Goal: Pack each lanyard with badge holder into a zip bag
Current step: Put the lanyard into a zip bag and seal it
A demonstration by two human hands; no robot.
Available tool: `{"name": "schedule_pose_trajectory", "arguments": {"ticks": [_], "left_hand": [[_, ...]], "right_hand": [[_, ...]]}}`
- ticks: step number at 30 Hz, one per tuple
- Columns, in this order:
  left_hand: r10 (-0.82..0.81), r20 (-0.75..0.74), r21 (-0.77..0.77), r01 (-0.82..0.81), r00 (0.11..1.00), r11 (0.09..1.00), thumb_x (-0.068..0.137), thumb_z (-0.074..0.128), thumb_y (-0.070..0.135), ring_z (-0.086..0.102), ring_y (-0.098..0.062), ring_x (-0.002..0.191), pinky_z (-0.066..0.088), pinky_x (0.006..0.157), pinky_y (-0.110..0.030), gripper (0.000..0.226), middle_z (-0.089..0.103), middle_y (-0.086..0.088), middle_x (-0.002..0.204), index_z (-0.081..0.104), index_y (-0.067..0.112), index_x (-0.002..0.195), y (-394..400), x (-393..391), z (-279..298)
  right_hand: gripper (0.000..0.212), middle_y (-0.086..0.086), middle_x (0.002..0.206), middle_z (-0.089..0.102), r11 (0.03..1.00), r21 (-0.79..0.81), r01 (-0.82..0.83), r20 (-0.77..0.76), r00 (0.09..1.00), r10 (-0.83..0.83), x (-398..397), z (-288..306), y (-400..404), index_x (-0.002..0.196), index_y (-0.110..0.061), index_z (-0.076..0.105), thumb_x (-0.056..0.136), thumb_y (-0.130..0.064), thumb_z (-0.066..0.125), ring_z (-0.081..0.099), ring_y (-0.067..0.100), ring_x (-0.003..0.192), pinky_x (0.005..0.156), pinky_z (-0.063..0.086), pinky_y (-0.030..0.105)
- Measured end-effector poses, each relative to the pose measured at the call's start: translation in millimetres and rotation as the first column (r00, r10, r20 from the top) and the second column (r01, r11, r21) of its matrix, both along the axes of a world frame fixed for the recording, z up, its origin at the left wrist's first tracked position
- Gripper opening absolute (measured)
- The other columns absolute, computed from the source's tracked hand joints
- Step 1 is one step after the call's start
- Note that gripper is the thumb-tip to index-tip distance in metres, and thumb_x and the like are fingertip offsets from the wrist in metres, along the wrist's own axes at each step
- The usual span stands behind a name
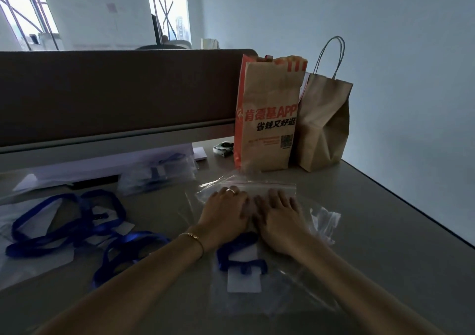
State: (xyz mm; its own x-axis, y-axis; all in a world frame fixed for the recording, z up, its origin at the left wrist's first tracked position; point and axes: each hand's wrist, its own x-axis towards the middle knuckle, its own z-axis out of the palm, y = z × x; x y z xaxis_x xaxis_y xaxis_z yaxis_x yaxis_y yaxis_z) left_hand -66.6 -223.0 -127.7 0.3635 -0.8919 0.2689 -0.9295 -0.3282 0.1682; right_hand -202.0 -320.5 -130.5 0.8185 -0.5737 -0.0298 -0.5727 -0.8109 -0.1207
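A clear zip bag (pixel 282 280) with a red seal line lies flat on the desk in front of me. Inside it sit a blue lanyard (pixel 239 255) and its white badge holder (pixel 244 282). My left hand (pixel 226 214) and my right hand (pixel 277 216) press side by side on the bag's upper part, fingers spread flat, just below the zip strip. Several loose blue lanyards with badge holders (pixel 69 221) lie at the left. A stack of packed zip bags (pixel 159 172) rests farther back.
Two brown paper bags (pixel 267 118) stand at the back right near the wall. A dark partition (pixel 115 93) runs along the desk's far side. Spare clear bags (pixel 325 219) lie right of my hands. The desk edge (pixel 411 206) slants along the right.
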Motion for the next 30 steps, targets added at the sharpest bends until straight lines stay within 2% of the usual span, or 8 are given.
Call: {"name": "schedule_pose_trajectory", "arguments": {"ticks": [7,14,16,18,21,23,26,30], "left_hand": [[0.252,-0.168,-0.013,-0.258,0.953,0.966,0.091,0.049,0.03,0.051,-0.026,0.118,0.045,0.09,-0.039,0.038,0.056,-0.005,0.122,0.056,0.017,0.126,-7.4,29.6,7.1],[0.261,-0.225,-0.129,-0.294,0.939,0.947,0.089,0.055,0.023,0.061,-0.019,0.093,0.048,0.071,-0.03,0.012,0.059,0.007,0.093,0.066,0.028,0.094,-15.7,47.3,13.0],[0.211,-0.258,-0.201,-0.266,0.943,0.943,0.09,0.058,0.023,0.063,-0.014,0.086,0.055,0.073,-0.032,0.011,0.063,0.011,0.09,0.066,0.03,0.091,-14.4,49.1,13.3],[0.142,-0.293,-0.268,-0.224,0.945,0.937,0.09,0.062,0.022,0.064,-0.006,0.081,0.058,0.075,-0.034,0.012,0.068,0.014,0.089,0.068,0.032,0.092,-11.6,50.4,14.3],[0.086,-0.309,-0.362,-0.201,0.947,0.91,0.089,0.068,0.016,0.064,-0.002,0.081,0.058,0.076,-0.032,0.014,0.071,0.014,0.089,0.071,0.029,0.09,-5.9,50.8,19.6],[0.059,-0.319,-0.413,-0.195,0.946,0.889,0.089,0.069,0.011,0.063,0.0,0.08,0.056,0.075,-0.024,0.015,0.071,0.013,0.089,0.072,0.025,0.091,-0.7,48.2,24.4],[0.028,-0.374,-0.429,-0.2,0.927,0.881,0.086,0.072,0.007,0.062,0.009,0.074,0.05,0.067,-0.007,0.022,0.067,0.015,0.084,0.068,0.024,0.1,10.7,41.0,35.2],[0.001,-0.44,-0.427,-0.21,0.898,0.88,0.082,0.077,0.009,0.062,0.014,0.079,0.054,0.067,-0.014,0.034,0.063,0.016,0.077,0.055,0.03,0.097,20.6,40.7,47.6]], "right_hand": [[0.064,0.01,0.167,-0.018,0.998,0.068,-0.017,-0.098,0.995,0.024,1.7,-7.8,-7.0,0.159,-0.031,-0.009,0.104,-0.055,0.012,-0.019,0.028,0.153,0.124,-0.009,0.049],[0.066,0.009,0.166,-0.02,0.985,0.165,-0.042,-0.132,0.989,0.065,-2.4,2.5,-9.7,0.158,-0.032,-0.011,0.102,-0.059,0.011,-0.023,0.028,0.152,0.124,-0.008,0.051],[0.066,0.01,0.168,-0.012,0.975,0.22,-0.036,-0.142,0.988,0.069,-2.1,11.5,-11.2,0.16,-0.032,-0.005,0.103,-0.057,0.018,-0.015,0.029,0.154,0.125,-0.003,0.051],[0.062,0.012,0.165,0.021,0.973,0.229,-0.03,-0.086,0.995,0.051,-0.4,26.0,-12.0,0.158,-0.03,0.019,0.101,-0.049,0.035,0.02,0.032,0.152,0.122,0.021,0.05],[0.035,0.003,0.12,0.066,0.998,0.047,0.037,0.155,0.987,-0.044,10.0,54.0,-11.0,0.124,-0.021,0.06,0.093,-0.036,0.053,0.062,0.027,0.112,0.09,0.051,0.038],[0.021,-0.003,0.107,0.065,0.995,-0.086,0.05,0.312,0.95,-0.02,22.1,67.1,-9.7,0.11,-0.021,0.064,0.091,-0.029,0.06,0.061,0.021,0.103,0.078,0.046,0.03],[0.034,-0.008,0.118,0.063,0.994,-0.091,-0.065,0.412,0.906,0.097,44.7,75.6,-5.9,0.121,-0.025,0.065,0.088,-0.03,0.072,0.056,0.016,0.11,0.087,0.044,0.027],[0.012,-0.01,0.105,0.072,0.976,0.051,-0.214,0.416,0.893,0.174,62.9,81.2,1.4,0.099,-0.027,0.075,0.087,-0.022,0.074,0.065,0.005,0.098,0.087,0.056,0.029]]}}
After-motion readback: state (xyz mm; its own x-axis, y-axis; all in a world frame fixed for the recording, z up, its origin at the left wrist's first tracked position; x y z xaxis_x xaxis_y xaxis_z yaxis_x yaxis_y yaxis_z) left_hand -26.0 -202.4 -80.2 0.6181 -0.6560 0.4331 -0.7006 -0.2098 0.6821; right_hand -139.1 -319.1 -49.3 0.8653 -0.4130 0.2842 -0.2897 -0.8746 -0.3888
